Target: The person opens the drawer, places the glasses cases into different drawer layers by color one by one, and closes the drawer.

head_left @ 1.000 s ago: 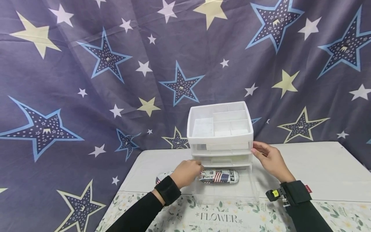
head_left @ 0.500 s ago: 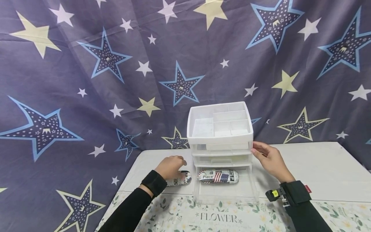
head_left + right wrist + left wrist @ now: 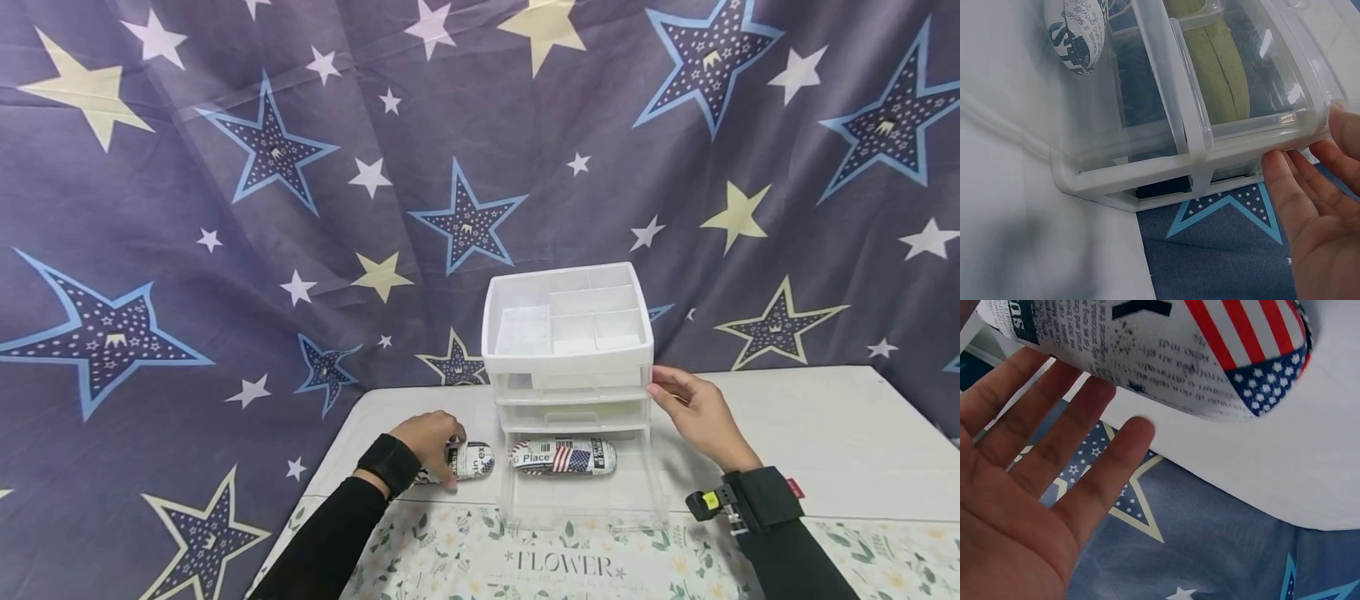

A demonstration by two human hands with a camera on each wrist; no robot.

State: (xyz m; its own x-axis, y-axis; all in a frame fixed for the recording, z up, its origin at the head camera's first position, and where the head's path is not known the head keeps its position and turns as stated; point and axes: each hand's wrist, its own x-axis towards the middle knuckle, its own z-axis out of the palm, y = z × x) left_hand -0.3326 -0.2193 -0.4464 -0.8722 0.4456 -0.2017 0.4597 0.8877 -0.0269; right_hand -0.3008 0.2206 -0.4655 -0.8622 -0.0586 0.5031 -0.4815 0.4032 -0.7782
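Note:
A newspaper-print glasses case (image 3: 474, 461) with a flag pattern lies on the table, left of a white drawer unit (image 3: 567, 362). My left hand (image 3: 427, 443) is over its left part, thumb on the near side. In the left wrist view, the fingers (image 3: 1094, 397) are nearly straight and reach the edge of the case; the thumb is hidden. A similar case (image 3: 564, 457) lies in the pulled-out clear bottom drawer (image 3: 585, 504). My right hand (image 3: 697, 417) holds the unit's right front edge between thumb and fingers.
Above the pulled-out drawer are two closed drawers; a green fabric item (image 3: 1219, 69) shows inside one. A compartmented tray (image 3: 525, 329) tops the unit. The table (image 3: 795, 442) has a floral cloth (image 3: 420, 550) in front; a star-patterned curtain (image 3: 300, 225) hangs behind.
My left hand has moved left from the drawer, away from the case inside it, and come down around the case on the table. The right hand has stayed at the unit's edge.

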